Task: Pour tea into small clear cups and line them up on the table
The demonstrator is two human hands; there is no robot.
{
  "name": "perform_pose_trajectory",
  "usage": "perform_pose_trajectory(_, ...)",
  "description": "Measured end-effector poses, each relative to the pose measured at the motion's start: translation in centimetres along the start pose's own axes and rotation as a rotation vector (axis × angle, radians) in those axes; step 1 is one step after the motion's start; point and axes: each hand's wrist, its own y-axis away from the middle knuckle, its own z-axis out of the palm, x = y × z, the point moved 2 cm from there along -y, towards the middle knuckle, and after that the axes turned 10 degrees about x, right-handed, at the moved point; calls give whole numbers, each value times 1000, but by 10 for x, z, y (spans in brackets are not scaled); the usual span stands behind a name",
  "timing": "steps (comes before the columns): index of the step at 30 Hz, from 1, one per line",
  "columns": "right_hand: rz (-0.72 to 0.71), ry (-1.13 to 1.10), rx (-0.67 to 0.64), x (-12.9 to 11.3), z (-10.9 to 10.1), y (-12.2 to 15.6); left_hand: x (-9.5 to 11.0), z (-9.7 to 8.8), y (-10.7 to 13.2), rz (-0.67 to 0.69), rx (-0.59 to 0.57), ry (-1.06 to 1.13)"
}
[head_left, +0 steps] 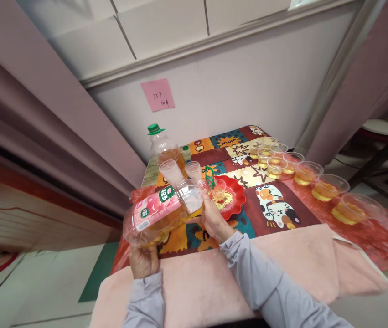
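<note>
A large clear bottle [156, 212] of amber drink with a pink label lies tilted in both my hands, its neck pointing right. My left hand [144, 262] is under the bottle's base, supporting it. Around the neck, by the green handle [209, 176], closes my right hand [212, 218]. Below the mouth a clear plastic cup [219, 189] stands on a red scalloped plate [236, 197], with some amber liquid in it. Behind the bottle are two stacks of empty cups [171, 172], partly hidden by it.
A second bottle [166, 150] with a green cap stands at the back left. Filled cups [327, 187] line the table's right side in rows. A pink towel [194, 287] covers the front edge, and a pink note [157, 94] is on the wall.
</note>
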Motion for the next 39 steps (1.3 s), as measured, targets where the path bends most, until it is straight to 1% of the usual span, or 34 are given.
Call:
perform_pose_trajectory(5, -6, 6, -6, 0, 0, -1, 0, 0, -1, -44, 21, 7)
perform_pose_trajectory(10, -13, 6, -9, 0, 0, -1, -4, -6, -5, -58, 61, 1)
perform_pose_trajectory(14, -11, 7, 0, 0, 0, 0, -6, -8, -7, -48, 49, 0)
perform_pose_trajectory(17, -2, 9, -1, -1, 0, 0, -5, -6, -5, -43, 63, 12)
perform_pose_trajectory(28, -12, 3, -2, -1, 0, 0, -3, -4, -4, -40, 49, 8)
perform_pose_trajectory(33, -3, 10, -6, -3, 1, 2, -3, -3, -4, -64, 67, 29)
perform_pose_trajectory(39, -7, 14, 1, -3, 1, 3, -1, -1, -2, -42, 53, 21)
